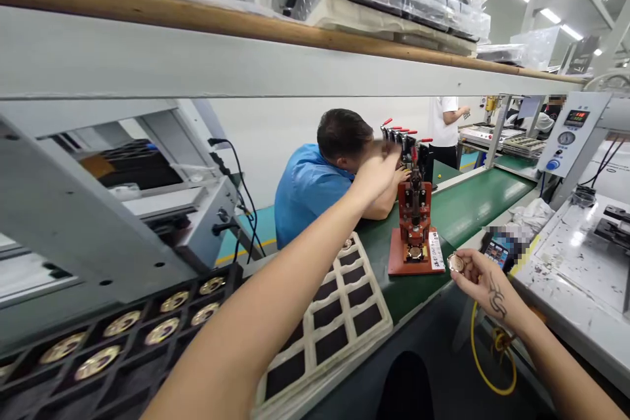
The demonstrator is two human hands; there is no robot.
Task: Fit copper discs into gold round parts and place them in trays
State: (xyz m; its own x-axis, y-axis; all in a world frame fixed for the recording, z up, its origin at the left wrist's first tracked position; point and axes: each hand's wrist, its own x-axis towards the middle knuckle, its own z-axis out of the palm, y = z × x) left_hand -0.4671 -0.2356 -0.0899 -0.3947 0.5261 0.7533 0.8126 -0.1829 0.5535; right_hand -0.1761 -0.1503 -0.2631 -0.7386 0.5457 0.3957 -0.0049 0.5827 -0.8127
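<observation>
My right hand [478,282] pinches a round gold watch part [455,264] between thumb and fingers, just right of the press base. A red-brown toggle press [414,210] stands upright on the green bench, with a round gold piece [415,252] in its nest and a white label on its base. My left hand [378,172] is stretched forward at the height of the press's red-tipped lever [414,154]. Its fingers are smeared by motion, so I cannot tell whether they touch the lever. Beneath my left forearm lies a cream compartment tray [378,275] with dark inserts.
A black tray [132,367] at lower left holds several gold rings. A co-worker in a blue shirt [308,190] leans over the bench beside several red-handled clamps [401,134]. A phone-like device [498,249] lies at right. A shelf beam [275,69] crosses overhead.
</observation>
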